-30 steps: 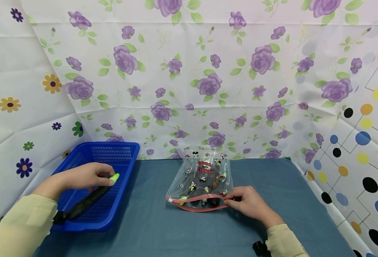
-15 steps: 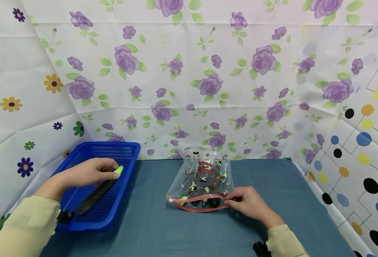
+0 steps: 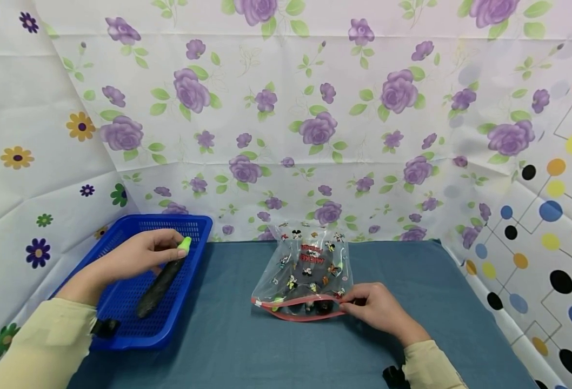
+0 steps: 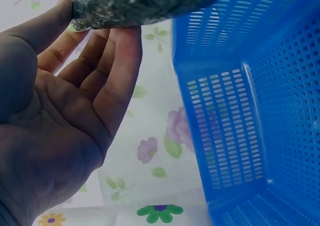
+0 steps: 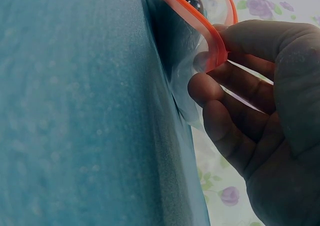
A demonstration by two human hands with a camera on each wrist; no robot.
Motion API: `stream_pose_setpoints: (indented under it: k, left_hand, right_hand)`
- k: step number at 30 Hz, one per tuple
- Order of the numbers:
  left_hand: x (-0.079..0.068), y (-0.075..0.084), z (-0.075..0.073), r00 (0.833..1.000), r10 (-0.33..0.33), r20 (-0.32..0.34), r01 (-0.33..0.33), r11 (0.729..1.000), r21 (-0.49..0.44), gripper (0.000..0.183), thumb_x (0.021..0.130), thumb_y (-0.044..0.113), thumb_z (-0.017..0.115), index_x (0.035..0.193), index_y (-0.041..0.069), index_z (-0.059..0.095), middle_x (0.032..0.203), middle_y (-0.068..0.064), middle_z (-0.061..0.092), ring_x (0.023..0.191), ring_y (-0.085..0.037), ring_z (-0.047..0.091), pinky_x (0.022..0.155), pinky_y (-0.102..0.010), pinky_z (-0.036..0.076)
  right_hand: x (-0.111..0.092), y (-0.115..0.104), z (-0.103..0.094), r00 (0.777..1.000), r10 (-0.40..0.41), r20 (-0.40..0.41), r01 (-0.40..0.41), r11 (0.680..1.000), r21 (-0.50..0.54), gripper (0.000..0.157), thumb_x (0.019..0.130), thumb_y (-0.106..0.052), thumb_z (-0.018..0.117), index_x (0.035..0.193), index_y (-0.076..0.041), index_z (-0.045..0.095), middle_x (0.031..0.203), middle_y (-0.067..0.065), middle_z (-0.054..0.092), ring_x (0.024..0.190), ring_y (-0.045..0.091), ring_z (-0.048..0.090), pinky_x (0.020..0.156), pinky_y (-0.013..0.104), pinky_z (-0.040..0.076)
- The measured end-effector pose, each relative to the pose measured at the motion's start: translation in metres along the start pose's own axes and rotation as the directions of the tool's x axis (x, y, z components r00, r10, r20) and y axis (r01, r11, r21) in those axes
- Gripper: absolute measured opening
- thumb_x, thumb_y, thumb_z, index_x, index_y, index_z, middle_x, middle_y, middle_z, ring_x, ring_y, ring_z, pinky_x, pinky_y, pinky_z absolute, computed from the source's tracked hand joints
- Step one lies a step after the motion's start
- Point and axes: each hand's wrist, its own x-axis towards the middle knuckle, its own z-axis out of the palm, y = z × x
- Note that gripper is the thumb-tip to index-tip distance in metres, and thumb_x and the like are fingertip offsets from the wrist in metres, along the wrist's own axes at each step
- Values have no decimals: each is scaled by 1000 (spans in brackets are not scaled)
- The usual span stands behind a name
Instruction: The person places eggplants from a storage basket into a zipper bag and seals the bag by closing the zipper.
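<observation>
In the head view my left hand (image 3: 145,253) pinches the bright green end (image 3: 185,245) of a long dark object (image 3: 158,292), held slanting over the blue basket (image 3: 145,341). The left wrist view shows the object's mottled dark surface (image 4: 145,6) at the fingertips. Near the table's middle lies a clear zip bag (image 3: 286,281) with cartoon prints and a red zip edge; its mouth gapes. My right hand (image 3: 378,310) pinches the right end of that mouth, also seen at the red zip edge (image 5: 200,29) in the right wrist view. Dark things lie inside the bag, kinds unclear.
A blue-green cloth (image 3: 247,356) covers the table. Flower-printed sheeting (image 3: 286,135) hangs behind it, and a dotted sheet (image 3: 549,237) stands at the right. Black wrist devices show at the left cuff (image 3: 105,328) and right cuff (image 3: 395,377).
My left hand has moved slightly up and to the right, and the dark object has swung steeper, its lower end shifting right. The right hand and the bag have stayed in place.
</observation>
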Motion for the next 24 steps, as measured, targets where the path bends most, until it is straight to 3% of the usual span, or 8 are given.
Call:
stream_pose_setpoints:
  k: [9,15,24]
  left_hand:
    - [4,11,5,998,32,-57,-33,999,-20,31,100,47,63,119,22,65,104,-4,69,82,-28,62,68,-44,59]
    - [6,18,8,995,31,-91,-36,998,-56,31,99,50,63,117,24,65,105,-4,69,91,-28,64,71,-46,59]
    - [10,26,17,992,42,-122,-55,993,-105,36,101,48,61,125,21,62,114,-5,68,99,-28,63,72,-43,59]
  right_hand:
    - [0,0,0,1000,-1,1,1,1000,3,6,92,-32,79,95,-29,82,84,-18,71,64,8,63,55,30,53]
    - [0,1,0,1000,-8,0,8,1000,-4,6,92,-32,79,95,-29,82,84,-18,71,64,8,62,54,30,52]
    - [1,1,0,1000,-6,6,6,1000,0,6,92,-32,79,95,-28,82,84,-18,71,63,9,62,54,30,52]
